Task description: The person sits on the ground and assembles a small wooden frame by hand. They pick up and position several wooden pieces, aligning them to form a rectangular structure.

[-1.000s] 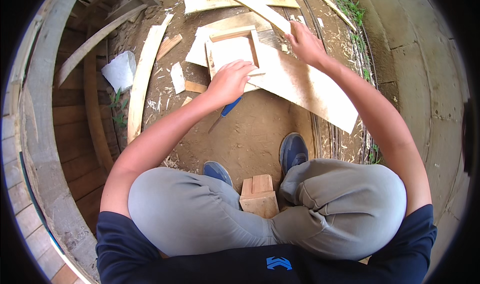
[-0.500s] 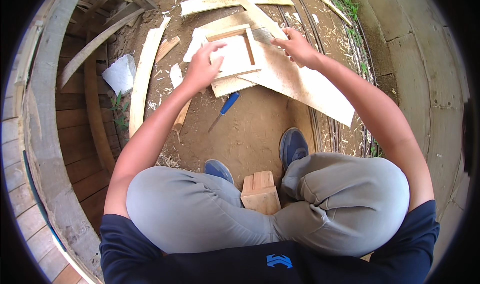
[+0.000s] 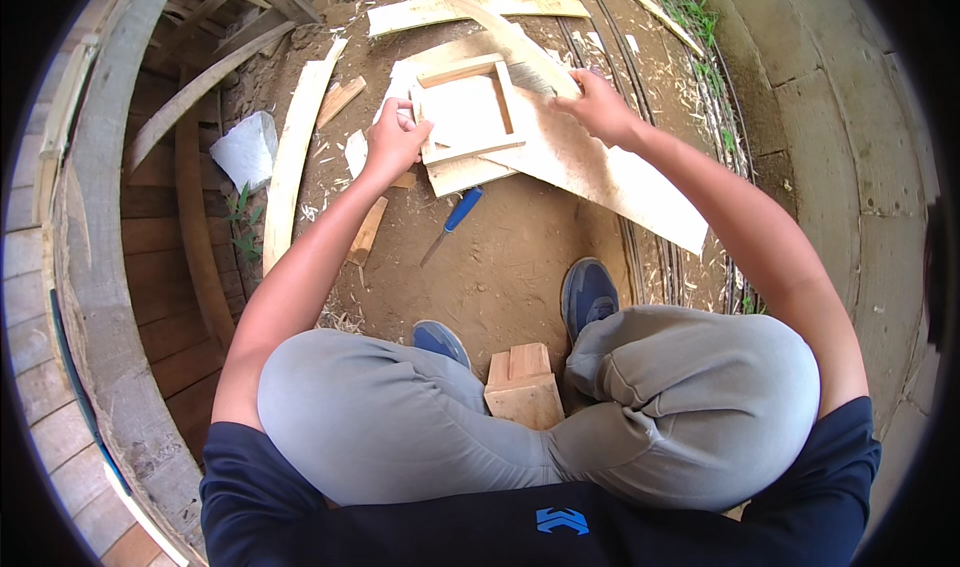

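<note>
A small rectangular wooden frame (image 3: 468, 151) lies on a board (image 3: 462, 176) on the ground ahead of me. My left hand (image 3: 396, 139) is closed on the frame's left side, thumb on top and fingers curled at its outer edge. To the right, my right hand (image 3: 598, 109) is closed round the near, wide end of a long tapered pale tan piece (image 3: 520, 47), shaped like a handsaw blade. Its narrow end points far left, past the frame's far right corner. My fingers hide the end I hold. Beneath it lies a broad thin wooden sheet (image 3: 620, 172).
A blue-handled tool (image 3: 464, 209) with a narrow blade lies on the soil nearer me. Boards (image 3: 480, 9) and wood scraps (image 3: 367, 232) are scattered around, with a white block (image 3: 246, 151) at left. A wooden block (image 3: 523, 387) sits between my legs.
My left hand has moved left and down from over the frame and now grips its left side. My right hand and the tapered piece have shifted slightly down.
</note>
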A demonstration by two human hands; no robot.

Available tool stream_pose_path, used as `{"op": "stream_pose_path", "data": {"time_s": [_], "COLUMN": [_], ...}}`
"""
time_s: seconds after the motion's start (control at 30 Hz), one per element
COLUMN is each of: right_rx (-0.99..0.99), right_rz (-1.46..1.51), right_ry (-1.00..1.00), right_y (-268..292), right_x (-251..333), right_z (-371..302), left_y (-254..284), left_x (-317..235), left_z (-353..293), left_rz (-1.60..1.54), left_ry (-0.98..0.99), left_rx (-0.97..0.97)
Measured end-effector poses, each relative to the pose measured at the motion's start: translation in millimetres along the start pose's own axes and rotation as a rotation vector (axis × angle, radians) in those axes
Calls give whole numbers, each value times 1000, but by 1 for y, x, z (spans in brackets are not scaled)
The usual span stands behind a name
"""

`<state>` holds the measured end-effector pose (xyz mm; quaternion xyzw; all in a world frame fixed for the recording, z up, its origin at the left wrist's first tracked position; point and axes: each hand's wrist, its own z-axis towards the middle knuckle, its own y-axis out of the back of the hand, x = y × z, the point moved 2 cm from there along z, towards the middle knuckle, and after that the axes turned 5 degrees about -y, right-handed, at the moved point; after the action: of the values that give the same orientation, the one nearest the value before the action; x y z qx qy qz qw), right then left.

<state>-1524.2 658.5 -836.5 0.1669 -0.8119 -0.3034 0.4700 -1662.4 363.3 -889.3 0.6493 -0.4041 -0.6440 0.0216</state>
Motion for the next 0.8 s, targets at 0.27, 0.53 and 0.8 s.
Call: {"op": "stream_pose_path", "data": {"time_s": [0.27,0.53,0.8], "right_rx": [-60,-69,0], "right_rz": [-189,216,248], "right_ry": [64,170,403], "right_y": [-3,-16,-34], "right_x": [-22,-39,31], "right_z": [-72,-121,-120], "left_y": [-1,11,-41], "left_x": [9,-24,-159], "left_z": [-6,-6,-59], "left_rz": [-52,-45,-483], "left_ry": [32,-258,-335], "left_rx": [72,-240,363]}}
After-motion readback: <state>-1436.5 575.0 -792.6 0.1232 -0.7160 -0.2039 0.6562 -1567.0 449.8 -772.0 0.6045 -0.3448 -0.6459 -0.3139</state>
